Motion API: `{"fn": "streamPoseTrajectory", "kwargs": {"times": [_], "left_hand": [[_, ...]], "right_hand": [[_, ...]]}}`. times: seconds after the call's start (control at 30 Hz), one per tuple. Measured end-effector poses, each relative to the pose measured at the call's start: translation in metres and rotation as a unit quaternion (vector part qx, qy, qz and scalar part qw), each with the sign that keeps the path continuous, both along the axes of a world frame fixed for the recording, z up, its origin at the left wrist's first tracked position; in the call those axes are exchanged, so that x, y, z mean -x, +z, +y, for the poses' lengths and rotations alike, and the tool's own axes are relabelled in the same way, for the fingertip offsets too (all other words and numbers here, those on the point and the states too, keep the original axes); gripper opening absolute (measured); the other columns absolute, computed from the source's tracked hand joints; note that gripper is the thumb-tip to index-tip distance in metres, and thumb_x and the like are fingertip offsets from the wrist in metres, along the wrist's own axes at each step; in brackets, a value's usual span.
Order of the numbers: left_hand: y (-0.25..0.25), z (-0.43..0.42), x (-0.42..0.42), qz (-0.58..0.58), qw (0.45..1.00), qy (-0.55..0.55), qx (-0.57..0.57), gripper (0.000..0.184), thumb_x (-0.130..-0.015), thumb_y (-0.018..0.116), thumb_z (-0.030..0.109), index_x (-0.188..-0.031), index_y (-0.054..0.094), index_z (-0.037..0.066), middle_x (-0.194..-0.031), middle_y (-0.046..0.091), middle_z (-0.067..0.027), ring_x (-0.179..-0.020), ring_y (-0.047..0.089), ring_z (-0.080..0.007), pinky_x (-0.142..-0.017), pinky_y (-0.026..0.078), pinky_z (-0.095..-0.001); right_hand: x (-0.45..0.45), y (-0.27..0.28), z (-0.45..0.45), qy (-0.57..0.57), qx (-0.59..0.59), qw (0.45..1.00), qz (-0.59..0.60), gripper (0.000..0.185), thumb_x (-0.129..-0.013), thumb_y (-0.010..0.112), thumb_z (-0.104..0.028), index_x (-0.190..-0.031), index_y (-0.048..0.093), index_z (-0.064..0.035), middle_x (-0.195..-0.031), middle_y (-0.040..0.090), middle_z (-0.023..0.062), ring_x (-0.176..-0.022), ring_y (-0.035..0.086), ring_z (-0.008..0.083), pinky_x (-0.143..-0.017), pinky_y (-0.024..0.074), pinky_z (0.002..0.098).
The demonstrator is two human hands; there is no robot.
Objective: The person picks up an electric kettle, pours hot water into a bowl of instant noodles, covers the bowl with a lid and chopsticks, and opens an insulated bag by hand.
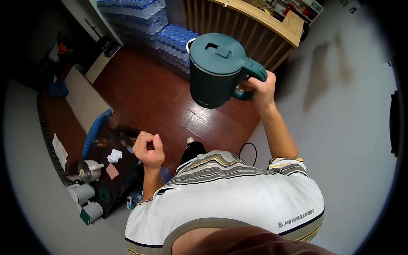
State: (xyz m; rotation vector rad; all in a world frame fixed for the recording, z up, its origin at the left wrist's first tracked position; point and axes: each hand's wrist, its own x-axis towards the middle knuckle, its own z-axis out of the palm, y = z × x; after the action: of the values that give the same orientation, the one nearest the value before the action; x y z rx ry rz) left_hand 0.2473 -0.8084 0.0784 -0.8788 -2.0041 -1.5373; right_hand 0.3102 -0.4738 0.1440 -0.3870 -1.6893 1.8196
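Green kettle (212,80) was in the air, the right hand (263,91) holding its handle (256,69); the left hand (149,153) made a fist.

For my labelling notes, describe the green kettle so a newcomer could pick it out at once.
Find the slatted wooden counter at the top, then the person's right hand below it. That hand grips the handle of a lidded, dark green kettle. Its green body, held up in the air, sets it apart from the pale vessels at lower left.
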Motion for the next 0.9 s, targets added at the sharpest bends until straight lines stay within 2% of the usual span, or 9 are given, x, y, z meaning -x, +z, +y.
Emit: {"fn": "streamPoseTrajectory", "kwargs": {"times": [0.13,0.23,0.4,0.5,0.57,0.63,0.77,0.83,0.9], "left_hand": [[-0.013,0.049,0.049,-0.017,1.0,0.018,0.01,0.022,-0.085,0.063,0.004,-0.069,0.048,0.001,-0.059,0.046,-0.0061,-0.049,0.041,-0.015,-0.047,0.029,-0.0275],[-0.019,0.1,0.088,-0.031,0.999,0.016,-0.003,0.023,-0.086,0.062,0.005,-0.068,0.048,0.001,-0.059,0.045,-0.0052,-0.05,0.039,-0.0131,-0.047,0.028,-0.0271],[-0.015,0.218,0.152,-0.054,0.992,-0.09,-0.074,0.024,-0.087,0.063,0.004,-0.068,0.049,0.002,-0.058,0.046,-0.003,-0.052,0.038,-0.0104,-0.049,0.027,-0.0264],[-0.005,0.293,0.173,-0.08,0.985,-0.146,-0.033,0.024,-0.088,0.061,0.001,-0.069,0.047,0.003,-0.061,0.045,-0.0005,-0.057,0.038,-0.0082,-0.053,0.029,-0.0254],[-0.001,0.347,0.181,-0.086,0.981,-0.172,-0.027,0.027,-0.088,0.064,0.002,-0.067,0.046,0.002,-0.059,0.044,-0.0011,-0.055,0.038,-0.0081,-0.051,0.028,-0.0254],[-0.004,0.402,0.185,-0.07,0.98,-0.186,-0.028,0.029,-0.082,0.068,0.002,-0.063,0.047,0.003,-0.053,0.042,-0.0031,-0.046,0.038,-0.0111,-0.045,0.029,-0.0271],[-0.014,0.501,0.174,-0.064,0.982,-0.175,-0.003,0.034,-0.082,0.069,0.001,-0.06,0.043,0.003,-0.052,0.04,-0.003,-0.046,0.035,-0.0102,-0.044,0.027,-0.0274],[-0.019,0.548,0.164,-0.061,0.986,-0.156,0.003,0.034,-0.08,0.071,0.003,-0.058,0.045,0.004,-0.05,0.043,-0.0057,-0.041,0.039,-0.0157,-0.042,0.03,-0.0299],[-0.022,0.593,0.148,-0.08,0.987,-0.137,0.008,0.033,-0.08,0.071,0.003,-0.058,0.046,0.004,-0.05,0.043,-0.0063,-0.041,0.04,-0.0169,-0.042,0.03,-0.0304]], "right_hand": [[0.014,0.02,0.075,-0.086,-0.015,0.996,0.013,0.005,-0.072,0.059,-0.003,-0.07,0.061,0.0012,-0.063,0.059,0.0032,-0.054,0.053,0.0107,-0.052,0.0417,0.025],[0.03,0.025,0.142,-0.105,-0.021,0.993,0.046,0.004,-0.072,0.061,-0.003,-0.07,0.061,0.0004,-0.062,0.058,0.0032,-0.053,0.051,0.0114,-0.052,0.0416,0.026],[0.062,0.049,0.241,-0.164,0.005,0.983,0.082,0.007,-0.074,0.061,0.0,-0.068,0.059,-0.0001,-0.058,0.052,0.0035,-0.049,0.047,0.0136,-0.051,0.04,0.0283],[0.077,0.064,0.305,-0.195,-0.026,0.978,0.075,0.008,-0.074,0.062,0.0,-0.067,0.058,-0.0001,-0.057,0.052,0.0034,-0.048,0.046,0.0137,-0.051,0.0398,0.0282],[0.084,0.069,0.355,-0.179,-0.012,0.98,0.087,0.011,-0.075,0.063,0.0,-0.066,0.056,-0.0012,-0.056,0.049,0.0028,-0.048,0.045,0.0132,-0.049,0.0354,0.0282],[0.092,0.072,0.4,-0.196,-0.027,0.977,0.079,0.013,-0.075,0.062,0.001,-0.065,0.055,-0.002,-0.056,0.048,0.0023,-0.049,0.043,0.0126,-0.049,0.0336,0.0283],[0.106,0.079,0.492,-0.156,-0.04,0.983,0.088,0.011,-0.075,0.063,0.001,-0.067,0.056,-0.0004,-0.056,0.047,0.003,-0.049,0.042,0.0132,-0.05,0.034,0.0291],[0.114,0.081,0.545,-0.116,-0.043,0.988,0.092,0.01,-0.076,0.063,0.0,-0.068,0.058,0.0012,-0.057,0.048,0.0038,-0.05,0.043,0.0137,-0.05,0.0347,0.0289],[0.122,0.083,0.585,-0.097,-0.062,0.989,0.088,0.011,-0.078,0.062,-0.001,-0.068,0.059,0.0016,-0.057,0.05,0.0042,-0.05,0.044,0.0138,-0.05,0.0352,0.029]]}}
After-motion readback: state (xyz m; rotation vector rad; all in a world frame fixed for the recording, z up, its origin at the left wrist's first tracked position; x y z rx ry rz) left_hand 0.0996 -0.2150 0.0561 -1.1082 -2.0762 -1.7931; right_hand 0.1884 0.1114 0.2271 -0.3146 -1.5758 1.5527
